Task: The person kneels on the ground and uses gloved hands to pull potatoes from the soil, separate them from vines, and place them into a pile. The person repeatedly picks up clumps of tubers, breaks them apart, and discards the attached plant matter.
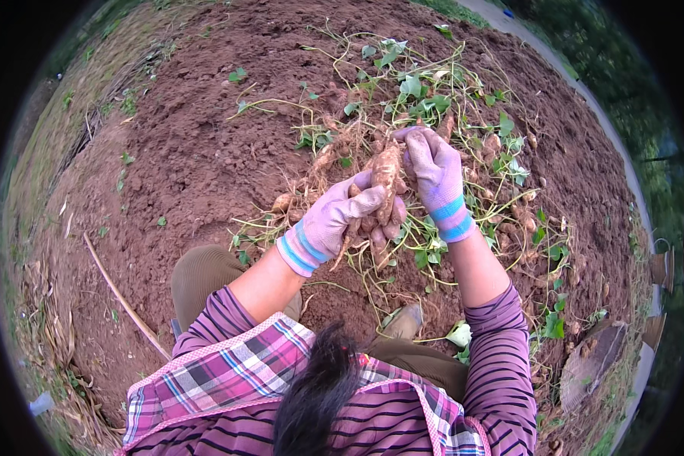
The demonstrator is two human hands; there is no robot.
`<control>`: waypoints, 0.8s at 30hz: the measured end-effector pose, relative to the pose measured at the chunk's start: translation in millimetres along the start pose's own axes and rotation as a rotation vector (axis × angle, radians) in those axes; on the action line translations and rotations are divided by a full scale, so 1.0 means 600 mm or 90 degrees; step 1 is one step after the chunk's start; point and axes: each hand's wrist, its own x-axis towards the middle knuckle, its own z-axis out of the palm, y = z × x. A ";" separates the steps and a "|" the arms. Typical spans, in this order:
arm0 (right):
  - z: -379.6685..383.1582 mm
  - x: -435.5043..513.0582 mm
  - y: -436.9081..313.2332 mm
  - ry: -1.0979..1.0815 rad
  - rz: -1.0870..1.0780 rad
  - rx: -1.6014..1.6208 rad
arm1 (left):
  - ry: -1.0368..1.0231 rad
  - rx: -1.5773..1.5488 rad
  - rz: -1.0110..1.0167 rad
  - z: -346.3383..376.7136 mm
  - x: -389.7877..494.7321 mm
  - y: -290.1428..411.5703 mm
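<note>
In a pale purple work glove with blue cuff stripes, my left hand grips a bunch of sweet potatoes. One long brown sweet potato stands nearly upright against its thumb. Reddish ones hang below and behind it. My right hand, gloved alike, has its fingers curled at the top of the bunch, around the stem end; its fingertips are partly hidden. Beneath both hands lie more dug sweet potatoes, tangled with roots and soil.
Green leafy vines spread over loose reddish-brown soil. More sweet potatoes lie to the right. A thin wooden pole rests at left. A mesh sack and baskets are at right, beside a pale path.
</note>
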 end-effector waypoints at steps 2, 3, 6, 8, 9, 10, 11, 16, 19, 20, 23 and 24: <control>-0.035 0.018 0.024 -0.002 0.046 0.002 | -0.053 -0.091 0.017 0.004 0.006 -0.002; -0.053 0.030 0.042 -0.003 0.042 -0.071 | -0.077 -0.111 0.027 0.000 0.007 -0.002; -0.104 0.031 0.053 0.011 -0.270 -0.725 | -0.124 -0.188 0.033 -0.013 0.008 -0.001; -0.105 0.020 0.053 0.084 -0.287 -0.738 | -0.108 -0.271 0.052 -0.012 0.008 -0.007; -0.098 0.019 0.037 0.061 -0.216 -0.588 | -0.047 -0.257 0.065 -0.014 0.011 -0.010; -0.085 0.017 0.022 0.036 -0.147 -0.434 | 0.017 -0.241 0.078 -0.019 0.015 -0.010; -0.068 0.010 0.010 -0.008 -0.104 -0.303 | 0.082 -0.224 0.092 -0.026 0.018 -0.010; 0.019 -0.030 -0.004 -0.163 -0.044 -0.123 | 0.191 -0.179 0.113 -0.037 0.032 -0.019; 0.049 -0.030 0.015 -0.148 -0.024 -0.148 | 0.230 -0.224 0.117 -0.044 0.041 -0.040; 0.053 -0.027 0.015 -0.131 -0.074 -0.201 | 0.210 -0.181 0.064 -0.055 0.030 -0.037; 0.049 -0.029 0.015 -0.095 -0.179 -0.364 | 0.274 -0.128 0.015 -0.038 0.033 -0.035; 0.047 -0.030 0.011 -0.096 -0.190 -0.413 | 0.318 -0.186 -0.004 -0.009 0.032 -0.020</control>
